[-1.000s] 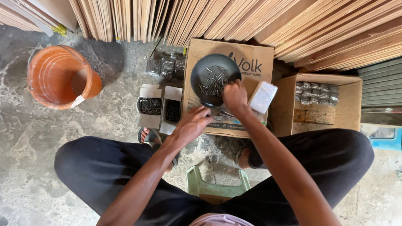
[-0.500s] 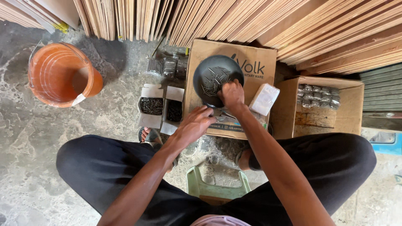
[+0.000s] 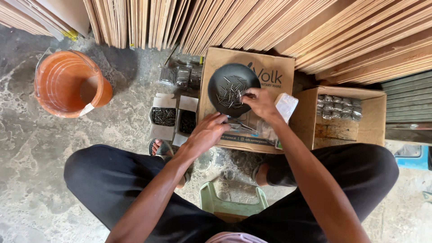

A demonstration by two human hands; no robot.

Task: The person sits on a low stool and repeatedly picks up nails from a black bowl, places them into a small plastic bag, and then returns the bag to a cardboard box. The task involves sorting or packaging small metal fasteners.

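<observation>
Black bowl [image 3: 233, 89] of nails [image 3: 230, 94], right hand [image 3: 260, 102] pinching some, left hand [image 3: 208, 133] loosely curled.

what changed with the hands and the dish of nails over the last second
The right hand has moved from the near rim of the black dish up over its right side, fingertips now pinching at the nails inside. The left hand stayed low on the cardboard box just below the dish. The dish, small nail boxes and orange bucket kept their places.
</observation>
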